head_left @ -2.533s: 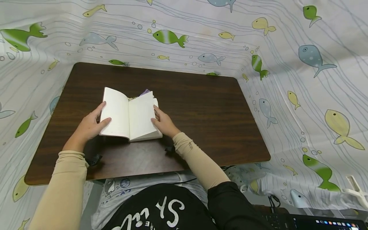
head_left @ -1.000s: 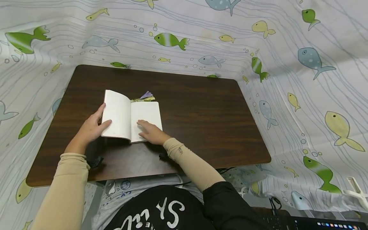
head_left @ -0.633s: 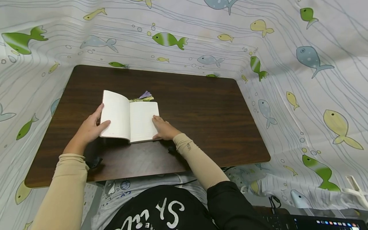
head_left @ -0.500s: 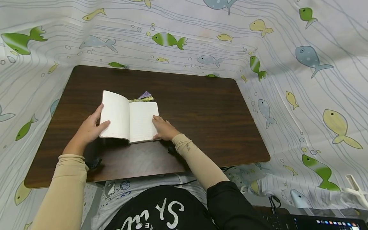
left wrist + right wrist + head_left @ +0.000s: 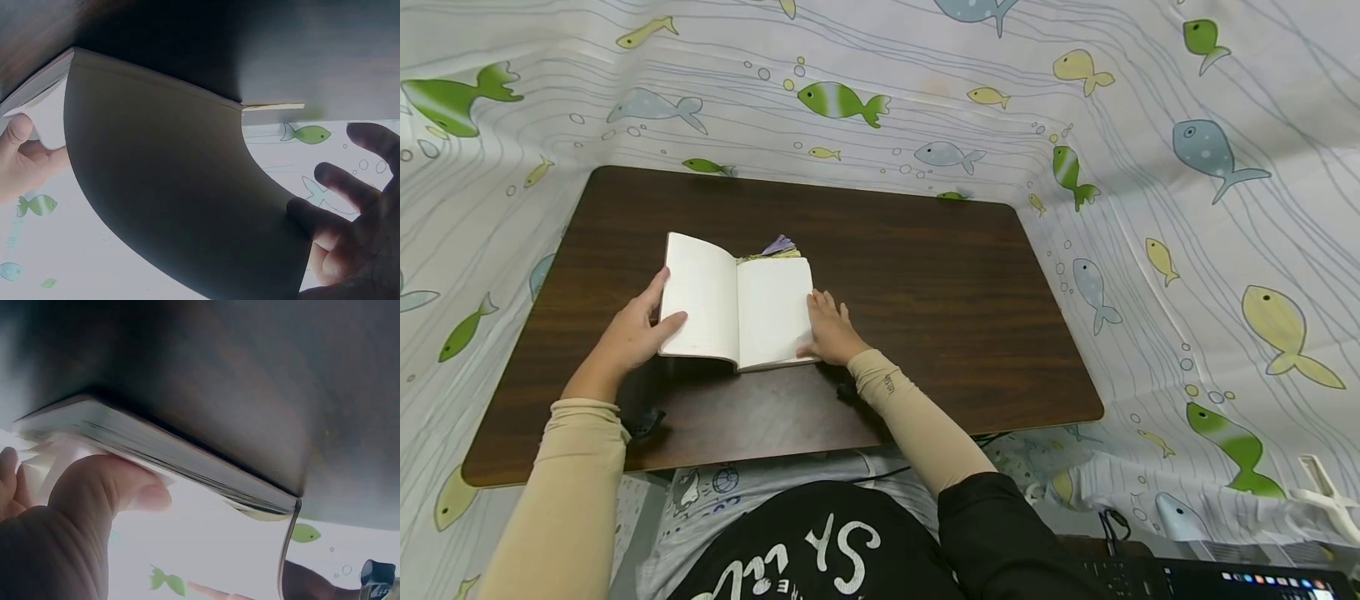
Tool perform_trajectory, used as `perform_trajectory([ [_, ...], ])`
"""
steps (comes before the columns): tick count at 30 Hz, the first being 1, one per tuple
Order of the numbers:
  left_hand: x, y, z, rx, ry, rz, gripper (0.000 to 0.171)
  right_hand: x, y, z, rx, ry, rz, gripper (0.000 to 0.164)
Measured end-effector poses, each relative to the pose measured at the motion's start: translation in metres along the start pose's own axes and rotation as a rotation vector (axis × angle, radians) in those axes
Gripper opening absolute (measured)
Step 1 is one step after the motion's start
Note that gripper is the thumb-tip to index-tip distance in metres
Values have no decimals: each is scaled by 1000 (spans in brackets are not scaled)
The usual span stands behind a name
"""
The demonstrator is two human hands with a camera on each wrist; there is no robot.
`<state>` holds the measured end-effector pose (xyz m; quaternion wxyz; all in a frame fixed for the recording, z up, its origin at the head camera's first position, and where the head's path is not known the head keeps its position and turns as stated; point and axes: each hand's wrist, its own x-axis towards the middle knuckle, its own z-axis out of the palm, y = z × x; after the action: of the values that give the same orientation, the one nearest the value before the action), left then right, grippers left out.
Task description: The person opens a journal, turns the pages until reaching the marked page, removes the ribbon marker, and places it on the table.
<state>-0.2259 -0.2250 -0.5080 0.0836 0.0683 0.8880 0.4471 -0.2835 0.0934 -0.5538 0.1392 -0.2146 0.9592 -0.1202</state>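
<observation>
The open notebook (image 5: 741, 304) lies left on the table (image 5: 940, 308). The left hand (image 5: 628, 335) pinches its raised left side; the right hand (image 5: 833, 332), well apart, rests straight-fingered at the right page's (image 5: 772, 304) right edge.

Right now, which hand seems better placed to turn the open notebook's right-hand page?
Probably the right hand: its thumb lies on the right-hand page, near the outer edge. The left hand holds up the left side of the notebook.
</observation>
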Motion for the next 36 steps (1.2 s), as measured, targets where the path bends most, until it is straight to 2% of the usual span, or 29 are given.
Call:
perform_trajectory([
  [5, 1, 1, -1, -9, -5, 4, 80, -2, 1, 0, -26, 29, 4, 105],
  [8, 1, 2, 0, -6, -6, 7, 80, -2, 2, 0, -18, 71, 0, 107],
  [14, 1, 4, 1, 24, -6, 8, 80, -1, 0, -5, 125, 131, -59, 115],
  [17, 1, 5, 1, 26, -5, 17, 79, -3, -4, -10, 263, 123, -117, 109],
  [23, 1, 5, 1, 12, -4, 20, 80, -14, -22, -27, 663, 77, -195, 89],
  [26, 1, 6, 2, 10, -4, 11, 80, -16, -31, -28, 781, 60, -218, 87],
  [29, 1, 6, 2, 16, -3, 1, 80, -16, -41, -28, 816, 49, -241, 89],
  [36, 2, 7, 2, 49, 1, -6, 79, -9, -59, -17, 693, 22, -339, 93],
])
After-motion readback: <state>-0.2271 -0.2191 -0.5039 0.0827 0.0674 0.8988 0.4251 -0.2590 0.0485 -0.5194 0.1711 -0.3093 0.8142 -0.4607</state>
